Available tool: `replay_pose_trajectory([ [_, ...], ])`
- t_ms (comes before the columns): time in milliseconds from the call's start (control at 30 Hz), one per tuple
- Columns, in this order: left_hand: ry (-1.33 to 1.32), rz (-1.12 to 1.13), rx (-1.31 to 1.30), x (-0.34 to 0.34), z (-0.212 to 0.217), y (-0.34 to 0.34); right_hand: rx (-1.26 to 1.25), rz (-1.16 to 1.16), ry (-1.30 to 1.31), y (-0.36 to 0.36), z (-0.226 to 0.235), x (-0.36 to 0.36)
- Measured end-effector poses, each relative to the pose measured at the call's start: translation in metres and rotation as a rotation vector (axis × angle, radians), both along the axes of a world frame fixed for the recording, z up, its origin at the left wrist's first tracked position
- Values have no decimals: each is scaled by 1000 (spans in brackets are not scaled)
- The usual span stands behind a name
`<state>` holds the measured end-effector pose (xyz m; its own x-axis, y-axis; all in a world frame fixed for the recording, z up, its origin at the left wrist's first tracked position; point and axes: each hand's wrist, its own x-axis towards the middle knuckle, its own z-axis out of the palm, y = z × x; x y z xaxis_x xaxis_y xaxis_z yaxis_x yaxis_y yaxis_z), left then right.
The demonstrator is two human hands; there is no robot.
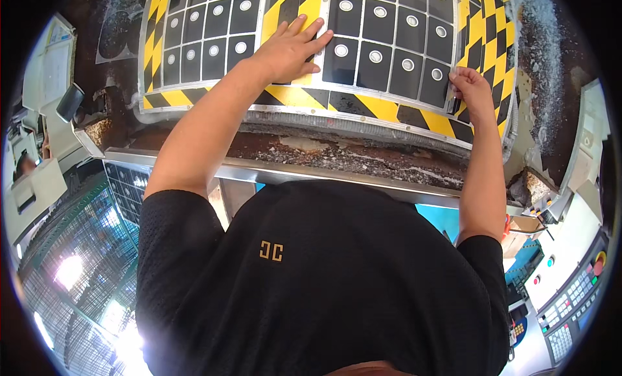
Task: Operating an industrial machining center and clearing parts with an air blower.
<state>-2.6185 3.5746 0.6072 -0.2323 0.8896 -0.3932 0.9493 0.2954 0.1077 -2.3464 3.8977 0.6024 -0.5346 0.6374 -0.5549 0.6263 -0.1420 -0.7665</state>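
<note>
A board edged with yellow-and-black striped tape (376, 107) lies in front of me. On it are two sheets of black rectangular panels with white rings, the left sheet (216, 34) and the right sheet (382, 67). My left hand (288, 52) rests flat with fingers spread on the striped strip between them, its fingertips at the right sheet's left edge. My right hand (472, 92) is closed in a pinch at the right sheet's right edge, near its lower corner. The fingertips partly hide what they grip.
A metal rail (311, 177) and a debris-covered ledge (324, 149) run between me and the board. At lower right stands a control panel (570, 298) with buttons. Another gridded sheet of dark panels (126, 185) shows at left, above a shiny meshed surface (78, 246).
</note>
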Motion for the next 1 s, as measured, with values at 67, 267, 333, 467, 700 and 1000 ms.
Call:
replay_pose_trajectory([
  [67,1,-2,4,1,2,1,-2,-2,5,1,-2,1],
  [267,15,-4,-12,2,6,2,-16,8,19,4,-5,3],
  [333,16,-7,-12,3,7,3,-25,7,19,5,-5,3],
  [467,21,-4,-10,4,7,3,2,15,-1,5,-6,3],
  [700,30,-11,37,2,-1,0,0,15,3,7,-9,3],
  [1000,23,-11,23,3,4,2,19,34,1,5,-6,2],
])
